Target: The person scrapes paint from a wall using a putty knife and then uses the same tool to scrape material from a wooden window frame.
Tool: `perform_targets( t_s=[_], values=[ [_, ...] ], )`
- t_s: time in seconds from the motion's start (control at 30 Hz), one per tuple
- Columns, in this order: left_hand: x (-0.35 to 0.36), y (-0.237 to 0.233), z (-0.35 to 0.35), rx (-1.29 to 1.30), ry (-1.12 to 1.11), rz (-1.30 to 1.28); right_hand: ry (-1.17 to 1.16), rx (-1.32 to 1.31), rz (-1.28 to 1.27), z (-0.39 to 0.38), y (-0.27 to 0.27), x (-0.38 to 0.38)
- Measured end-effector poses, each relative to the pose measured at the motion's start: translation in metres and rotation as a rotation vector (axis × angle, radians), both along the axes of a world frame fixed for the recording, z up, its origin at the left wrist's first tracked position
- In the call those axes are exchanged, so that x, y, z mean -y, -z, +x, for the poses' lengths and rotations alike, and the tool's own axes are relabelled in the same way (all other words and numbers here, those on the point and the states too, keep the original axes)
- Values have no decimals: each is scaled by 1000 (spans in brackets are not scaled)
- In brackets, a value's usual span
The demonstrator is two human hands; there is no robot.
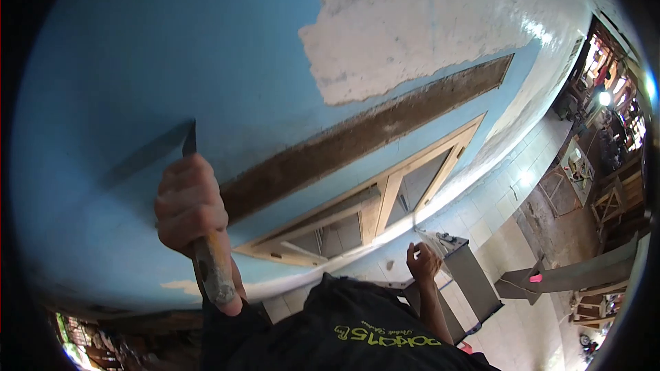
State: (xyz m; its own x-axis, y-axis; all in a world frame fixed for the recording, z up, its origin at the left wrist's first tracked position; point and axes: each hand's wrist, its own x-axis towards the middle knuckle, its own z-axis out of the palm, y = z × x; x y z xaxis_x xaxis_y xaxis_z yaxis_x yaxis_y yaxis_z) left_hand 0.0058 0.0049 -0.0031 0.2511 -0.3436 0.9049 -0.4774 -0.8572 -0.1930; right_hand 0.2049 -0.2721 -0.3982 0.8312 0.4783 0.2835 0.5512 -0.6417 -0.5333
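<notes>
My left hand [191, 206] is wrapped tightly round the worn, stained handle of a scraper [214, 271]. The dark blade points up past my fist and meets, or comes very close to, the blue wall [199, 48]; its shadow falls to the left. Lower down on the other side, my right hand [423, 261] is loosely curled in front of my body, apart from the wall, with nothing visible in it. A large pale patch [412, 20] with a ragged edge interrupts the blue paint above.
A brown horizontal strip [371, 130] crosses the wall above a wooden window frame [375, 209]. Below my right side stands a grey bench-like platform [473, 282] on the tiled floor [474, 216]. Wooden furniture and clutter [612, 196] lie farther right.
</notes>
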Motion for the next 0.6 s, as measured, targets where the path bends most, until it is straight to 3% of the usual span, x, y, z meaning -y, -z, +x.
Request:
perform_targets(
  t_s=[0.6],
  values=[
    [9, -5, -3, -12, -7, -89, 13, -3, 129, 0, 1, 6]
  ],
)
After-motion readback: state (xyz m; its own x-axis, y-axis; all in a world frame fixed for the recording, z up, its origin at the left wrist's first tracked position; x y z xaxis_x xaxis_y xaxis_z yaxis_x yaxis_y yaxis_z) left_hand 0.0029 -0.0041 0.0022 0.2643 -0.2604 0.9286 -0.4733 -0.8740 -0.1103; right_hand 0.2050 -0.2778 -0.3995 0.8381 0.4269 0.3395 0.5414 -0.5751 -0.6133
